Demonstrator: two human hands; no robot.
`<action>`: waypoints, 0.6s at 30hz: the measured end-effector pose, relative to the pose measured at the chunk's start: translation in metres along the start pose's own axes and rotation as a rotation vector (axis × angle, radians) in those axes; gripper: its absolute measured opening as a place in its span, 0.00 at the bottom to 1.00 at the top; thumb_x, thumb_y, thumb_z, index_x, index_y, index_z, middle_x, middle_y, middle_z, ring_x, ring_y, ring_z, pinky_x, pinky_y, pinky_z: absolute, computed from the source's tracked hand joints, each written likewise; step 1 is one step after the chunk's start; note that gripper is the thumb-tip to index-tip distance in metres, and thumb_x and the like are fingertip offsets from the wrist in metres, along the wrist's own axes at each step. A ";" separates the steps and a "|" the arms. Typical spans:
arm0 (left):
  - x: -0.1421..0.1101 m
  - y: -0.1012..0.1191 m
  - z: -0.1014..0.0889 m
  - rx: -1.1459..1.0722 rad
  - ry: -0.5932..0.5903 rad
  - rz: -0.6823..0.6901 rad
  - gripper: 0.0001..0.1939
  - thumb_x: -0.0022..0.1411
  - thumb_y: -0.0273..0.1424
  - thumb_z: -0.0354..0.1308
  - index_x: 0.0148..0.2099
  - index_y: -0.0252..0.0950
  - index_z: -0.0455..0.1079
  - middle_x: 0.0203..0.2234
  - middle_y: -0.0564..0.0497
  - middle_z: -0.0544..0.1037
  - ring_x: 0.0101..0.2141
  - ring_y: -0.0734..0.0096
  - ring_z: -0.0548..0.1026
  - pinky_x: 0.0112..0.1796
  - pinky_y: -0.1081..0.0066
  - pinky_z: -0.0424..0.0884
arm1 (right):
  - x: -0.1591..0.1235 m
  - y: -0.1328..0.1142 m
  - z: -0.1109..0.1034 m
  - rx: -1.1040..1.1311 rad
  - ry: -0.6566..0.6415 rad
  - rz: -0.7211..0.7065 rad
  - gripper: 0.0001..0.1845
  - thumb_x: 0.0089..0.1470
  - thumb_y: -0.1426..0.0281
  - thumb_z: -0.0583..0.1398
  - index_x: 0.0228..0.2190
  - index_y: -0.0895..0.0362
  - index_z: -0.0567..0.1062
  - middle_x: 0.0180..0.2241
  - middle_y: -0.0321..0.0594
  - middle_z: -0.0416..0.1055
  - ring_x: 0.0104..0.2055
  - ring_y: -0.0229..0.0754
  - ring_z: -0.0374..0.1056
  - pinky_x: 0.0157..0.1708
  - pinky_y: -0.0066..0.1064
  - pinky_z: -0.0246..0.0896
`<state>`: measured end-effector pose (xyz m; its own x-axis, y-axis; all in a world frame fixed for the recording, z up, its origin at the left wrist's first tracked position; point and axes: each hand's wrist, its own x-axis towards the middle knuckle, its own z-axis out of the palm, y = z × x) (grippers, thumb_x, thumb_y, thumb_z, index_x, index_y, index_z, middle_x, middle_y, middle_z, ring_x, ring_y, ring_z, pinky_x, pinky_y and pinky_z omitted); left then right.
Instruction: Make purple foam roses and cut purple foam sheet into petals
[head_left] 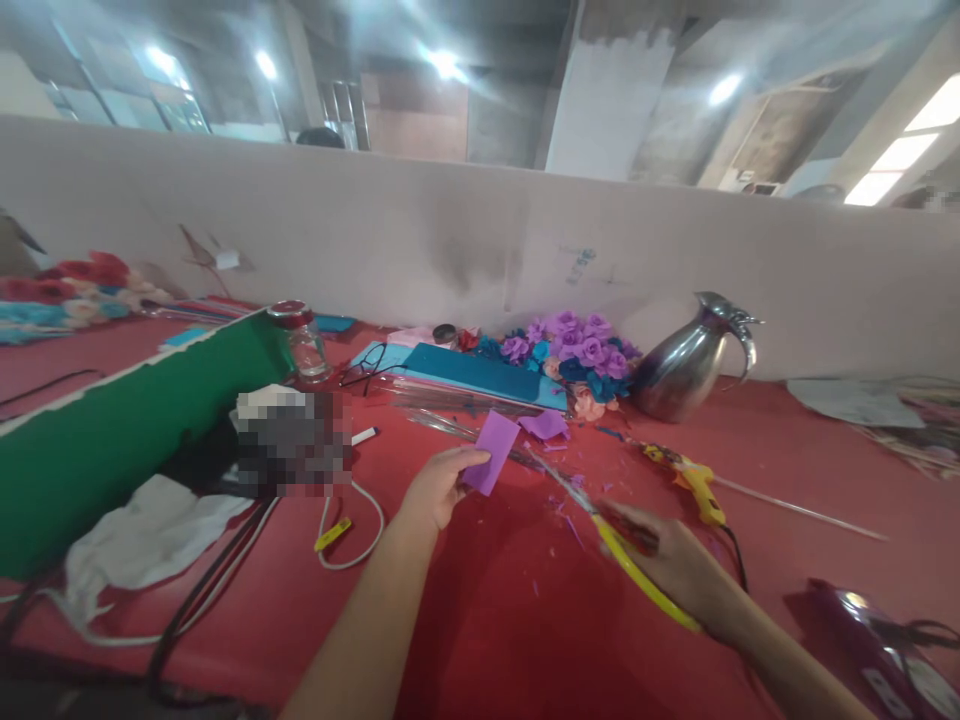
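A left hand [442, 485] pinches a purple paper rectangle [491, 453] between thumb and fingers above the red surface [480, 640], left of scissors [592, 510] whose yellow handles sit in the right hand's [667, 550] grip. Fingertips near the paper's lower edge risk a nick should the blades swing left; at far right, the glue gun [701, 490] could be knocked by a drifting wrist.

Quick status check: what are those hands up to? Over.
Left hand: holding purple paper. Right hand: gripping yellow-handled scissors. Purple scraps nearby.
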<state>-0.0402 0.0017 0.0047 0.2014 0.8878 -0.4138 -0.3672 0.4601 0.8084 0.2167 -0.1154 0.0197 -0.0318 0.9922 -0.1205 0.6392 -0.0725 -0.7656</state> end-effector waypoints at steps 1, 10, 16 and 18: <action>0.001 0.000 0.000 -0.016 0.009 -0.006 0.11 0.37 0.28 0.68 0.28 0.34 0.75 0.23 0.50 0.78 0.25 0.73 0.73 0.26 0.75 0.68 | -0.002 -0.001 -0.002 0.043 -0.019 0.005 0.28 0.50 0.56 0.58 0.49 0.58 0.72 0.44 0.44 0.76 0.45 0.53 0.71 0.42 0.37 0.67; -0.006 0.003 0.005 -0.042 0.000 -0.007 0.10 0.38 0.28 0.68 0.27 0.33 0.75 0.22 0.50 0.78 0.24 0.73 0.73 0.26 0.74 0.68 | -0.025 -0.028 -0.013 0.071 -0.247 0.022 0.39 0.46 0.48 0.58 0.56 0.54 0.63 0.55 0.50 0.65 0.54 0.57 0.63 0.49 0.44 0.63; -0.008 0.002 0.008 0.045 -0.069 0.021 0.11 0.36 0.28 0.69 0.26 0.32 0.75 0.21 0.50 0.77 0.23 0.74 0.72 0.26 0.74 0.66 | -0.006 -0.047 -0.001 0.039 -0.251 -0.052 0.32 0.46 0.57 0.61 0.52 0.54 0.64 0.48 0.45 0.69 0.46 0.51 0.67 0.45 0.39 0.64; -0.010 0.002 0.009 0.075 -0.073 0.025 0.09 0.36 0.28 0.68 0.25 0.32 0.75 0.19 0.51 0.76 0.22 0.75 0.71 0.25 0.75 0.65 | -0.001 -0.051 0.003 0.023 -0.252 -0.046 0.28 0.47 0.59 0.60 0.50 0.54 0.66 0.44 0.42 0.71 0.42 0.47 0.68 0.43 0.37 0.64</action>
<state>-0.0349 -0.0061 0.0142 0.2597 0.8944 -0.3640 -0.3045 0.4336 0.8481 0.1821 -0.1129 0.0571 -0.2530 0.9381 -0.2364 0.6153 -0.0325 -0.7877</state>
